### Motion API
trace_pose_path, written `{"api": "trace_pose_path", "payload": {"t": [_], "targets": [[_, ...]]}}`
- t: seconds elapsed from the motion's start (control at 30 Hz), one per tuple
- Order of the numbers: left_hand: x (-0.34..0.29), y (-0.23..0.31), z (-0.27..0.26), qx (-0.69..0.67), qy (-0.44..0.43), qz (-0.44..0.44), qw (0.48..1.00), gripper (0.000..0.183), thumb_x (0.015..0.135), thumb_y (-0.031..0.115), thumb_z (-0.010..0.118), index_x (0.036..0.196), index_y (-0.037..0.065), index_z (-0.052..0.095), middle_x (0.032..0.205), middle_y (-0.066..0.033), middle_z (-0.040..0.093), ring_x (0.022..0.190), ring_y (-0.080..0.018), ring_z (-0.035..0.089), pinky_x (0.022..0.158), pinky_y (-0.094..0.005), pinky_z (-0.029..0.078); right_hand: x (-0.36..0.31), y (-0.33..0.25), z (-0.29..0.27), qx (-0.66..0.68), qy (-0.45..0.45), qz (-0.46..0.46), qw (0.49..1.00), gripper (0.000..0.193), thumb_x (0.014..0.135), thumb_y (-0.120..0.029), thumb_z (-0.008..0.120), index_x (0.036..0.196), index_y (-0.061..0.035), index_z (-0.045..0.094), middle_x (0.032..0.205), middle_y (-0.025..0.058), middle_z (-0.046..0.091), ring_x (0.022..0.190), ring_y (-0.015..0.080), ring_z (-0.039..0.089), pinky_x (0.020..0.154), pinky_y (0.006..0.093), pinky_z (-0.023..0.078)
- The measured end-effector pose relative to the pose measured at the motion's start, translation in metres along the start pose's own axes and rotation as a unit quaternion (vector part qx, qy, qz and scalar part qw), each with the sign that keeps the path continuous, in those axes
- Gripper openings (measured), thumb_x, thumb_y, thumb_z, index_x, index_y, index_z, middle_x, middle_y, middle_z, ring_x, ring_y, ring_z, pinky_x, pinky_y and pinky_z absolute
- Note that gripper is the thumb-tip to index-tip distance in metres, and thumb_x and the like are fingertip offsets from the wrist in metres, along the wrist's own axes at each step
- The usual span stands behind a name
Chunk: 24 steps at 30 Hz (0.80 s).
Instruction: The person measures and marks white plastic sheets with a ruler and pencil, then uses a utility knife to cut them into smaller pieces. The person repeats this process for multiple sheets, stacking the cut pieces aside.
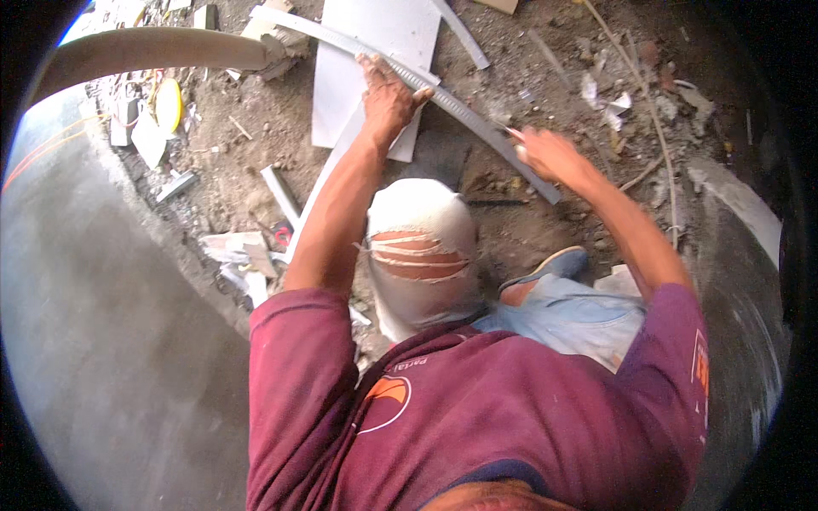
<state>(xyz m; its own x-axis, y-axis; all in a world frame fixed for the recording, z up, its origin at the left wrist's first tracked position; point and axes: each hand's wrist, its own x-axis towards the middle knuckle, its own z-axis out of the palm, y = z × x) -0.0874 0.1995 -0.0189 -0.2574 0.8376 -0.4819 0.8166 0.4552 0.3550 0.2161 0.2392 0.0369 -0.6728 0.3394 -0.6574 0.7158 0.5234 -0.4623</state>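
Note:
A long, light-grey ribbed metal strip point(464, 112) runs slantwise from the upper left to the middle right, partly across a white board point(349, 25). My left hand point(389, 100) holds the strip against the board, its fingers over the far edge and the thumb to the right. Close by the strip's lower right part, my right hand point(550, 155) is closed around a thin tool point(514, 133). Only the tool's narrow tip shows beyond the fingers, so I cannot tell its kind. My bent knee point(417, 255), in torn pale trousers, is just below the strip.
Short metal offcuts point(279, 194) and white scraps point(243, 249) lie on the dirt ground. A curved brown piece point(162, 53) juts in at upper left. A yellow disc point(169, 106) lies near orange cords point(60, 150). Grey concrete point(119, 341) borders the left.

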Motion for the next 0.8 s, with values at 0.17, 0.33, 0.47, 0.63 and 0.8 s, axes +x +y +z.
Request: {"api": "trace_pose_path", "payload": {"t": [0.17,0.33,0.47,0.63,0.8], "targets": [[0.017,-0.026,0.021,0.031,0.092,0.083,0.992,0.129,0.078,0.066,0.071,0.149,-0.017,0.003,0.155,-0.0416,-0.006,0.148,-0.0514,0.006,0.111,-0.0598,0.033,-0.022,0.021,0.006,-0.136,0.189,0.182,0.955,0.063,0.094,-0.042,0.059,0.14,-0.0039,0.041,0.123,0.0262,0.057,0.112,0.0412,0.059,0.086,0.0578,0.05],[-0.005,-0.009,-0.005,0.02,0.068,0.039,0.997,0.122,0.079,0.059,0.074,0.152,-0.012,0.008,0.156,-0.0407,0.005,0.146,-0.0477,0.021,0.109,-0.0519,0.039,0.039,-0.043,0.043,0.038,0.269,0.107,0.956,0.064,0.088,-0.046,0.068,0.133,-0.0052,0.047,0.133,0.0228,0.05,0.126,0.0389,0.049,0.097,0.0597,0.043],[-0.018,-0.051,0.018,-0.04,0.162,0.058,0.984,0.118,0.078,0.059,0.075,0.152,-0.01,0.013,0.155,-0.0362,0.021,0.144,-0.046,0.028,0.11,-0.0491,0.038,0.077,-0.014,0.118,0.064,0.468,0.006,0.881,0.045,0.09,-0.036,0.067,0.122,-0.007,0.055,0.106,0.0209,0.056,0.098,0.0412,0.057,0.082,0.0533,0.048],[-0.062,-0.069,0.026,0.062,0.196,0.061,0.977,0.112,0.07,0.049,0.085,0.152,0.002,0.025,0.143,-0.0276,0.041,0.132,-0.0432,0.044,0.102,-0.0536,0.041,-0.018,0.051,0.058,0.069,0.522,0.087,0.846,0.037,0.09,-0.03,0.065,0.117,-0.0047,0.061,0.102,0.019,0.059,0.093,0.0391,0.06,0.081,0.0494,0.049],[-0.074,-0.014,-0.021,0.092,0.08,0.01,0.993,0.109,0.064,0.043,0.091,0.15,0.011,0.032,0.123,-0.0224,0.051,0.12,-0.0399,0.051,0.092,-0.053,0.045,-0.066,0.124,0.051,-0.078,0.573,0.172,0.797,0.048,0.09,-0.029,0.064,0.131,-0.0044,0.057,0.113,0.022,0.057,0.107,0.0387,0.056,0.094,0.0505,0.044]]}}
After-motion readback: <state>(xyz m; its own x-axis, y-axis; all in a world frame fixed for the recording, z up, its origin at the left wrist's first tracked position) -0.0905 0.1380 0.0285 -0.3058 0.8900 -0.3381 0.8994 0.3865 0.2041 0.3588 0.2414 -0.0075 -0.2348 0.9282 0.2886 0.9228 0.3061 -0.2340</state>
